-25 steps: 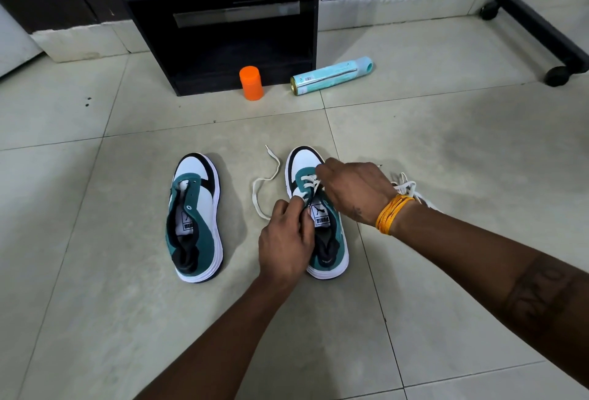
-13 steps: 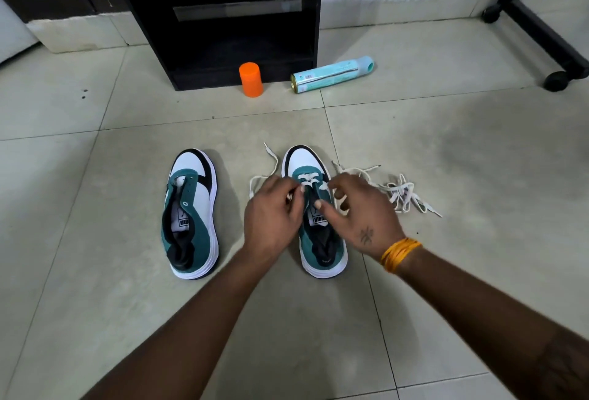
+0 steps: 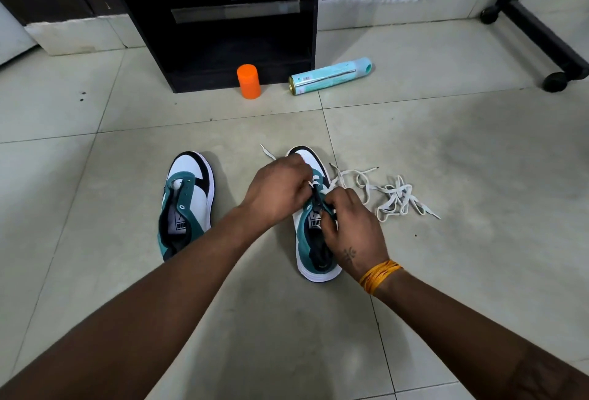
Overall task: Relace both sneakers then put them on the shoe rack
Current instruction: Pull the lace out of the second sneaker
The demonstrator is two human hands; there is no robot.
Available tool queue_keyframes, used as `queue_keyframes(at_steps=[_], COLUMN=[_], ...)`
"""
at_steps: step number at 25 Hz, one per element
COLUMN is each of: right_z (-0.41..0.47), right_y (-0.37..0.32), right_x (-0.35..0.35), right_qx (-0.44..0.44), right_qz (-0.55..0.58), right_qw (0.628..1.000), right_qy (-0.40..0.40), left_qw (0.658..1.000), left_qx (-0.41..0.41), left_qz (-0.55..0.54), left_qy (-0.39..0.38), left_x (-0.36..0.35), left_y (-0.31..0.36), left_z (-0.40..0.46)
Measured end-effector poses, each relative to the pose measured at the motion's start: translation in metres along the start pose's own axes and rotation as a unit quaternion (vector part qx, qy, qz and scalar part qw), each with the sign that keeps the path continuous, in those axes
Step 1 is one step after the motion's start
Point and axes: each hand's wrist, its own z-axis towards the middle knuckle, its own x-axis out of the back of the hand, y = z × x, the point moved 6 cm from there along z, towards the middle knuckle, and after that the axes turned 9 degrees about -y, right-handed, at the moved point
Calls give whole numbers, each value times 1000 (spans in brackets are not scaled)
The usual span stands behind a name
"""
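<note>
Head view: left hand (image 3: 280, 191) and right hand (image 3: 352, 227) pinch the lace (image 3: 318, 183), hiding the sneaker (image 3: 306, 224)'s eyelets.

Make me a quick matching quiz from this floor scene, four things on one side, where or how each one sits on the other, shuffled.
1. orange container
2. spray can
3. left sneaker
4. loose lace

a. tangled on the tile, right of the sneakers
b. upright in front of the black cabinet
c. no lace, untouched
d. lying on its side

Pairs: 1-b, 2-d, 3-c, 4-a
</note>
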Motion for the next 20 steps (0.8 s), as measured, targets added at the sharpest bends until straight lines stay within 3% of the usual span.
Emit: queue_keyframes(at_steps=[1, 2, 4, 6, 10, 12, 13, 16, 17, 19, 20], right_z=[-1, -1, 0, -1, -2, -1, -1, -2, -2, -2, -2], right_y=[-1, -2, -3, -3, -2, -2, -3, -2, -2, -4, -4], right_x=[0, 1, 0, 0, 0, -1, -1, 0, 0, 1, 1], right_qx=[-3, -2, 1, 4, 2, -2, -3, -7, -6, -5, -8], right_qz=[6, 9, 6, 6, 7, 2, 0, -1, -1, -4, -6], right_qw=[1000, 1000, 1000, 1000, 1000, 1000, 1000, 1000, 1000, 1000, 1000], right_qy=[6, 10, 10, 9, 6, 0, -3, -6, -6, -6, -6], left_qw=[989, 955, 894, 909, 948, 952, 932, 768, 757, 812, 859], left_qx=[81, 169, 268, 236, 94, 97, 139, 310, 319, 279, 236], left_qz=[-117, -230, -342, -335, -303, -289, -332, -550, -562, -509, -452], left_qy=[38, 81, 107, 71, 8, 22, 47, 103, 98, 60, 40], left_x=[-2, -5, -13, -11, -2, -2, -4, -22, -25, -22, -14], left_y=[-11, -21, -32, -27, -18, -18, -24, -36, -36, -32, -27], left_z=[-5, -11, -18, -16, -13, -13, -14, -26, -27, -25, -24])
